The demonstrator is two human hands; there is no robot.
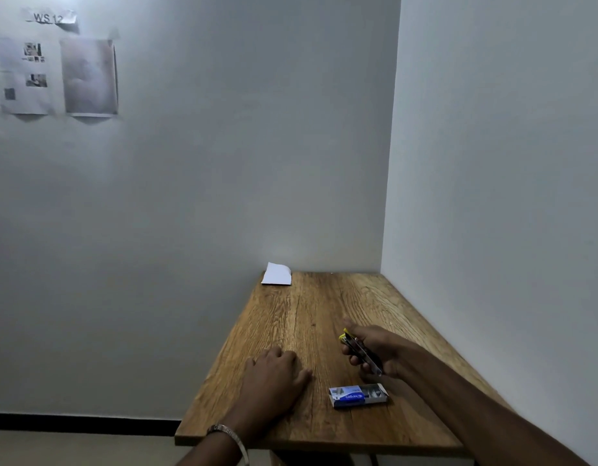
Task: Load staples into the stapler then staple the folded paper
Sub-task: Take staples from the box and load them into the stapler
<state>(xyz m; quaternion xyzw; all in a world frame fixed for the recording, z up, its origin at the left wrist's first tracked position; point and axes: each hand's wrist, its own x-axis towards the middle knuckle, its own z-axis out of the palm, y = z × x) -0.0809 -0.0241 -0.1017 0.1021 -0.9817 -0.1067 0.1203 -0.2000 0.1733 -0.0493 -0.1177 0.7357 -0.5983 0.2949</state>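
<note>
A wooden worktop (290,331) with a strong grain is pushed into the corner of two plain pale walls. High on the left wall hang two printed sheets (55,75) under a taped label (50,17) reading "WS 12", and a dark skirting strip runs along the floor below.

At the far left corner of the worktop lies the folded paper (276,274), white, small, its back edge against the wall. Near the front edge sits a blue and white staple box (358,395), lying flat with its tray slid part-way out to the right.

The right hand (374,351) is raised just above the wood, beyond the box, fingers curled round the stapler (359,353), a slim thing with a yellow tip and a metal strip catching the light. The left hand (274,375) rests palm down on the worktop to the left of the box, fingers relaxed, holding nothing; a metal bangle (228,435) circles its wrist.
</note>
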